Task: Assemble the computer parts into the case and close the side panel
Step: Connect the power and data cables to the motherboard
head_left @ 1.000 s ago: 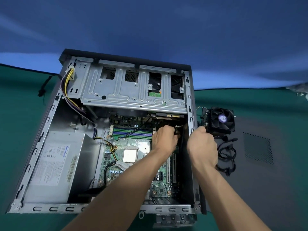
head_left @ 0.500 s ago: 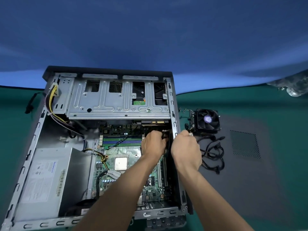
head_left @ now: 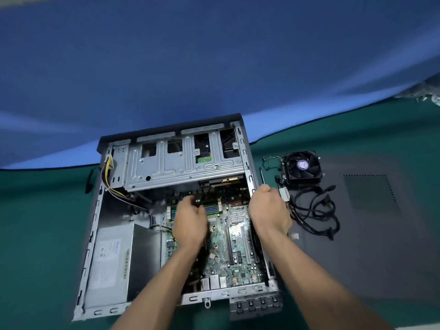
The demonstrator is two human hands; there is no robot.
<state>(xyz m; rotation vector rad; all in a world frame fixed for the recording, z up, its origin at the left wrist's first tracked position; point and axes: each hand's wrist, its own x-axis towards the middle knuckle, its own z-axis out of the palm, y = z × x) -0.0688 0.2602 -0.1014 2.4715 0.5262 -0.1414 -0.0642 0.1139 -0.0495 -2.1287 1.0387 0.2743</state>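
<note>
Both forearms reach forward into the open case (head_left: pixel 94 225). The left hand (head_left: pixel 189 225), knuckles up, curls its fingers around a small dark part over the motherboard (head_left: pixel 234 246). The right hand (head_left: pixel 267 210) is fisted at the case's right rim; whether it holds anything is unclear. The fan (head_left: pixel 302 167) and cables (head_left: pixel 314 210) lie just right of it, on the side panel (head_left: pixel 381 234).

staged workbench | green cloth (head_left: pixel 42 210) – blue backdrop (head_left: pixel 214 67) – opened PC case (head_left: pixel 247 163)

Left hand (head_left: pixel 190 225) has moved leftward across the motherboard (head_left: pixel 234 246), off the right edge of the case (head_left: pixel 248 177), its fingers (head_left: pixel 192 201) now curled round a small dark part. The processor is now hidden beneath it.
</note>
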